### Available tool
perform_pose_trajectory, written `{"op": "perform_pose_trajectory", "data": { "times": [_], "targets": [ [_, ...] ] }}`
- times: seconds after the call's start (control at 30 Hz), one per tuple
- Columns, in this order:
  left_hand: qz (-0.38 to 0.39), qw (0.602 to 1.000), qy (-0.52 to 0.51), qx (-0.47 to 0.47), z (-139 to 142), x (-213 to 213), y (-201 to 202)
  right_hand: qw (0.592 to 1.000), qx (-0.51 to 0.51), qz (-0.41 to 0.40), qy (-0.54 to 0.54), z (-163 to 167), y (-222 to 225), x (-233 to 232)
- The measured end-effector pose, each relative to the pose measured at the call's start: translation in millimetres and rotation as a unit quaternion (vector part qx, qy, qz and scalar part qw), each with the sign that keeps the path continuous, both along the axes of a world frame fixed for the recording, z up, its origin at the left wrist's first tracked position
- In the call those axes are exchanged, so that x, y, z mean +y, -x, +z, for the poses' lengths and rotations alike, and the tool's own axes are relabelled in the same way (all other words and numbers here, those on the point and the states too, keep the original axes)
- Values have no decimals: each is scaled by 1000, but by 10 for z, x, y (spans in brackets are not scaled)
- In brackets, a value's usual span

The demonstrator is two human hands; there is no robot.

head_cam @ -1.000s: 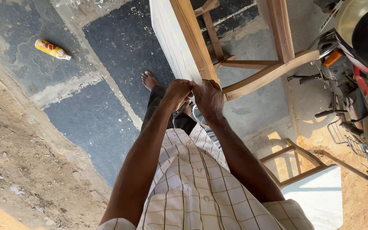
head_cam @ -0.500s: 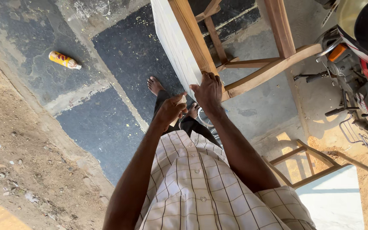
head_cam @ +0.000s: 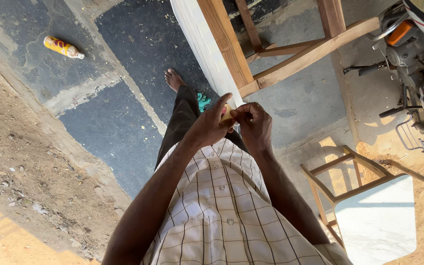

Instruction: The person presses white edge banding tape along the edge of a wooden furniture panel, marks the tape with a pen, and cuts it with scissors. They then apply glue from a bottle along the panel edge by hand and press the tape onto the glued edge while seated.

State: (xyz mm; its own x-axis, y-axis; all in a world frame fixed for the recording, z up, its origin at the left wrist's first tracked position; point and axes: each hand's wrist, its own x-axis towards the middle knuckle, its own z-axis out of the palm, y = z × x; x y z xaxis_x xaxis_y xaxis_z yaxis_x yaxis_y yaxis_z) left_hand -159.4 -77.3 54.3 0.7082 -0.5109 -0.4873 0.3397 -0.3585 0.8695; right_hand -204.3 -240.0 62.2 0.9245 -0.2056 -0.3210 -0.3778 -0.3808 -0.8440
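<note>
Head view: two hands, one small yellowish piece, one wooden table frame, one stool, one bottle, one motorbike. Left hand point(head_cam: 211, 126) and right hand point(head_cam: 253, 122) meet just below the table frame's point(head_cam: 224, 46) corner, fingers curled, both pinching the small yellowish piece point(head_cam: 227, 112) between them. The piece is mostly hidden; its long axis can't be told. Left index finger points up toward the frame. The white-topped stool point(head_cam: 376, 221) stands well right of the frame, the bottle point(head_cam: 63, 47) lies far left, and the motorbike point(head_cam: 418, 59) is at the right.
</note>
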Motion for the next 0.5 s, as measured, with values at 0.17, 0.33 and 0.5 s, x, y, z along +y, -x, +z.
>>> {"op": "perform_pose_trajectory", "data": {
  "times": [0.17, 0.33, 0.5],
  "targets": [
    [0, 978, -207, -4, -13, -14, -327, 983, -139, 7, 119, -186, -395, 5],
    [46, 972, -208, -97, -228, -40, -556, 982, -162, 21, 99, -509, -751, -50],
    [44, 974, -218, -46, -438, -84, -583, 991, -104, 0, 87, -657, -823, -77]
  ]
}}
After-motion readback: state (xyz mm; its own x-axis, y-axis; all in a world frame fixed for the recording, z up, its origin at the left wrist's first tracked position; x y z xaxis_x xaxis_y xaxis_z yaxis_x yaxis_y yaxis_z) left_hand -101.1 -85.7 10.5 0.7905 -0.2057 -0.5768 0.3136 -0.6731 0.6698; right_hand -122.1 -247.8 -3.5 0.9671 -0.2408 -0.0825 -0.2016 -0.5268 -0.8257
